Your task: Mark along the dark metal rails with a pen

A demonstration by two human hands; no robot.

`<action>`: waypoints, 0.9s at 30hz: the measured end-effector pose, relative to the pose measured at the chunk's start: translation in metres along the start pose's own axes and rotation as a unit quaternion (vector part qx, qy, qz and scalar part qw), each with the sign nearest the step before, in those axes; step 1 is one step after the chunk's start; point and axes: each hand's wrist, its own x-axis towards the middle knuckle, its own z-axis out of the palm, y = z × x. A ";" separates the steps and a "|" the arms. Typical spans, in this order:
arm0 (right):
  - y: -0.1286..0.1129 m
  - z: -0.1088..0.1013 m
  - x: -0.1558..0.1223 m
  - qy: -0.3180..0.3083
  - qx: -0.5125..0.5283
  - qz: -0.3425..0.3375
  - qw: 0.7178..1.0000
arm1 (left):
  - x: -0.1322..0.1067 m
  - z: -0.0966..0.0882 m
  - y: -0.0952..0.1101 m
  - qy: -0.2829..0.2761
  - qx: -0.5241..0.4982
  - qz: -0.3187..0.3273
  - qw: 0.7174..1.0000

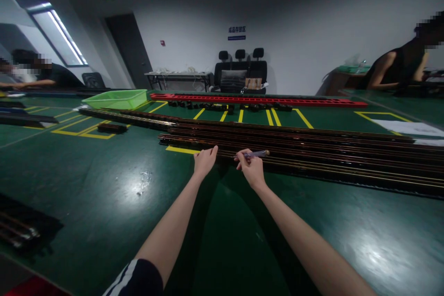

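Long dark rails [312, 152] with copper-coloured lines lie side by side across the green table. At the near edge of this bundle, my left hand [205, 163] is closed on a dark rail, thumb on top, its other fingers mostly hidden. Just to the right, my right hand [252, 169] grips a slim screwdriver [258, 153] with a translucent purplish handle and a brownish end. The screwdriver lies nearly level, its tip pointing left toward the rail. Whether the tip touches anything is too small to tell.
Beyond the rails are a red slotted bar [260, 99], small black parts [201, 106] and a green basket [116, 99]. A short dark piece [112, 128] lies left; more rails [21, 226] sit at near left. Papers [409, 127] lie right. Other people work at both sides.
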 end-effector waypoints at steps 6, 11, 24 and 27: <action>0.002 -0.002 -0.002 0.023 0.007 -0.009 1.000 | 0.001 0.001 -0.002 -0.001 0.013 0.015 1.000; 0.005 -0.004 -0.003 0.036 0.006 -0.023 0.999 | 0.001 0.004 -0.002 0.004 0.026 0.030 0.999; 0.007 -0.022 0.002 -0.058 -0.030 -0.053 0.996 | -0.002 0.002 0.002 0.009 0.028 0.038 0.999; 0.008 -0.027 0.002 -0.079 -0.020 -0.050 0.995 | -0.002 0.002 0.002 0.012 0.035 0.040 0.999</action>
